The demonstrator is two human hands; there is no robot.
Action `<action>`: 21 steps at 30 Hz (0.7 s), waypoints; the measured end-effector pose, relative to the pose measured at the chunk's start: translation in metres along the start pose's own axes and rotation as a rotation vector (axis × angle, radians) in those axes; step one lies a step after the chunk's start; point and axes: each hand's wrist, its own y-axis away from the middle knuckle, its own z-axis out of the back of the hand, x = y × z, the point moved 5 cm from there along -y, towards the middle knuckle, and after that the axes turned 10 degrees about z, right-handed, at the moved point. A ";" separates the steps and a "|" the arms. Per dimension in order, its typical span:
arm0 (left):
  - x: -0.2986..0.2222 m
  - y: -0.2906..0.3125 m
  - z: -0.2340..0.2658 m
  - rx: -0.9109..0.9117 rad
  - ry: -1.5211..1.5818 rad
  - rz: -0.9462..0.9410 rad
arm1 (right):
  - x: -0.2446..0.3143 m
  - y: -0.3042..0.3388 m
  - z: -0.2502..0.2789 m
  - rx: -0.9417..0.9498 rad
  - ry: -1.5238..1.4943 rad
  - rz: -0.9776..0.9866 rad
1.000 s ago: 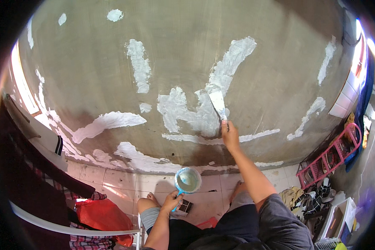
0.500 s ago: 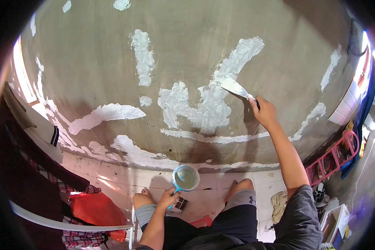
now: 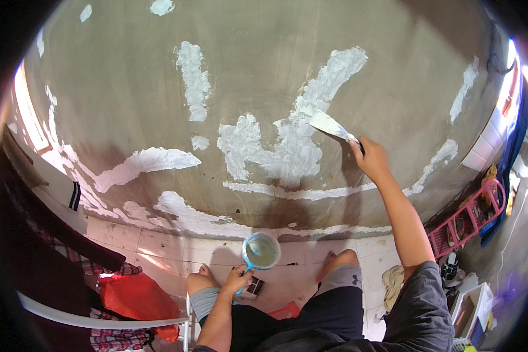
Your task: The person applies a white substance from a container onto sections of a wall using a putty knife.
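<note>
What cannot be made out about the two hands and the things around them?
Head view: on the flat, pale-bladed scraper, much of the dark grip; the right hand hides it.
Head view: on the round, blue-and-white pan, the middle of the blue handle; the left hand hides it.
Head view: anything under the crumpled red plastic, which covers it.

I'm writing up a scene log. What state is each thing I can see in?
Blue dipper: open-topped, pale material inside.
Left hand: closed, holding the dipper.
Scraper: angled, blade at a white patch's edge.
Right hand: closed, gripping the scraper.
Wall: partly covered with white patches.
Red bag: crumpled.
Pink rack: holding items.
</note>
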 end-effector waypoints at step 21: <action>0.016 -0.011 0.009 0.015 0.046 0.024 | -0.005 0.017 -0.024 -0.011 -0.147 -0.052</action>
